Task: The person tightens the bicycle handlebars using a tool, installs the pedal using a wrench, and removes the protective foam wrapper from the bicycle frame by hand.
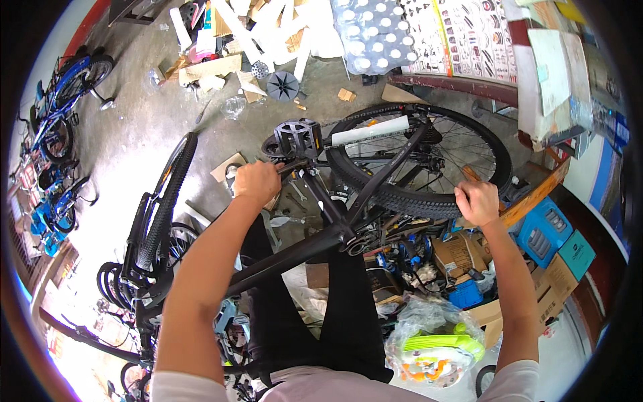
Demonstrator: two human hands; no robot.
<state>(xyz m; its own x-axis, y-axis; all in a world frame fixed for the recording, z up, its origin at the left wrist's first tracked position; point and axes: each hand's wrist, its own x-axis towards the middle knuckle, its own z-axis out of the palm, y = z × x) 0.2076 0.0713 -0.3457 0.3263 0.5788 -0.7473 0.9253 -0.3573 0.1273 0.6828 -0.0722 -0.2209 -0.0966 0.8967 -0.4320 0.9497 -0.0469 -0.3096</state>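
Note:
A black bicycle [288, 263] stands across in front of me, its front end at the left and its rear wheel at the right. My left hand [258, 181] is closed round a dark bar beside the black pedal [299, 139]; whether that bar is the crank arm or a frame tube is hidden. With curled fingers my right hand [477, 202] grips the near edge of the rear tyre [415, 203]. A white sleeve [370, 131] covers part of the bar by the chain. The front tyre [169, 194] is turned away to the left.
Several blue bicycles [63, 144] stand at the far left. Ahead lie cardboard scraps [214, 67], a black round disc [282, 86] and bubble wrap [372, 33]. At right are a wooden bar [536, 196], a blue plastic case [546, 228] and boxes of parts; a plastic bag [435, 335] sits nearer.

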